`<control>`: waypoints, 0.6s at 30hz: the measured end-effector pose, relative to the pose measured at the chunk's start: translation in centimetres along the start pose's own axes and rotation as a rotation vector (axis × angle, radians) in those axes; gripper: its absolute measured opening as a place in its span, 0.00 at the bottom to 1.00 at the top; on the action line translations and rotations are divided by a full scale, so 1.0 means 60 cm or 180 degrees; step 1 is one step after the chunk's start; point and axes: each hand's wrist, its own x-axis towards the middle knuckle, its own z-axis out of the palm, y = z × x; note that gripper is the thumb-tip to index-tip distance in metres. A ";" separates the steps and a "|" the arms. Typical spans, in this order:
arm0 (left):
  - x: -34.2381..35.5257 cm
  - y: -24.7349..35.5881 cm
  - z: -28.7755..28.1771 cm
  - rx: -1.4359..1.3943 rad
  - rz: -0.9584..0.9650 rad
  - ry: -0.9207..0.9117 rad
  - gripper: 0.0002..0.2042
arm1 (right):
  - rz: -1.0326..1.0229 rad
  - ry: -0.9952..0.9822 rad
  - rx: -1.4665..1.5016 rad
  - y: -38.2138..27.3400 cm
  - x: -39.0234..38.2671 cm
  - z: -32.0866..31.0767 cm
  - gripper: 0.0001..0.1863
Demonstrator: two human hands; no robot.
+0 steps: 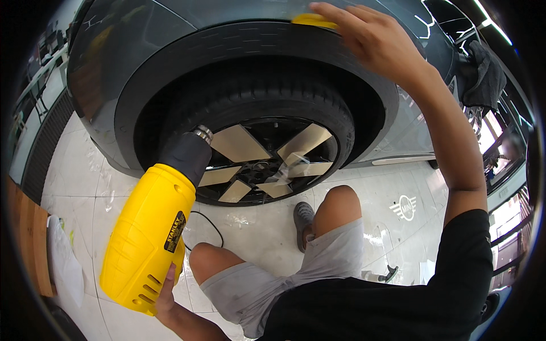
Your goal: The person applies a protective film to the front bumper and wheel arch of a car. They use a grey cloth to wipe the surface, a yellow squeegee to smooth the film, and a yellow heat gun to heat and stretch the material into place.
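Your left hand (pixel 165 298) has its grip wrapped shut around the handle of the yellow heat gun (pixel 151 233). Only a thumb and the heel of the hand show, low at the frame edge. The gun's dark barrel and metal nozzle (pixel 202 134) point up toward the tire (pixel 250 94) and the black wheel-arch trim (pixel 239 42).

Your right hand (pixel 369 37) is up on the arch, fingers pressed flat onto a small yellow squeegee (pixel 313 20), pinning it against the trim where it meets the grey body panel (pixel 142 23). The squeegee is mostly hidden under your fingers.

Suggestions for doing it well:
- Nozzle looks near the tire, well apart from the squeegee. Aim heat at the spot you're pressing, not the rubber.
- Sweep the gun, don't park it.
- Hold the squeegee flat and stroke along the arch curve.
- Mind the cord (pixel 213 224) on the floor by your knee (pixel 199 256).

You're crouched, so it's probably worth bracing before you push harder.
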 end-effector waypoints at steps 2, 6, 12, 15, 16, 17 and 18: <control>0.008 0.008 0.021 -0.0092 0.0064 -0.0026 0.21 | 0.0232 0.0023 -0.0301 0.028 -0.061 0.031 0.21; 0.027 0.053 0.036 -0.0460 -0.0416 -0.0408 0.23 | 0.0561 0.0337 0.0118 0.041 -0.115 0.050 0.24; 0.048 0.100 0.111 -0.1301 -0.0360 -0.0581 0.23 | 0.1627 0.1158 0.1144 0.032 -0.117 0.025 0.20; 0.052 0.104 0.143 -0.1381 -0.0332 -0.0577 0.22 | 0.1390 0.1207 0.1044 0.012 -0.091 0.035 0.17; 0.053 0.106 0.152 -0.1414 -0.0321 -0.0553 0.21 | 0.1327 0.1098 0.0906 0.014 -0.095 0.048 0.18; 0.053 0.107 0.158 -0.1416 -0.0299 -0.0549 0.21 | 0.1263 0.0990 0.0770 0.017 -0.097 0.057 0.18; 0.050 0.107 0.164 -0.1401 -0.0278 -0.0550 0.20 | 0.1103 0.1078 0.0764 0.015 -0.097 0.067 0.18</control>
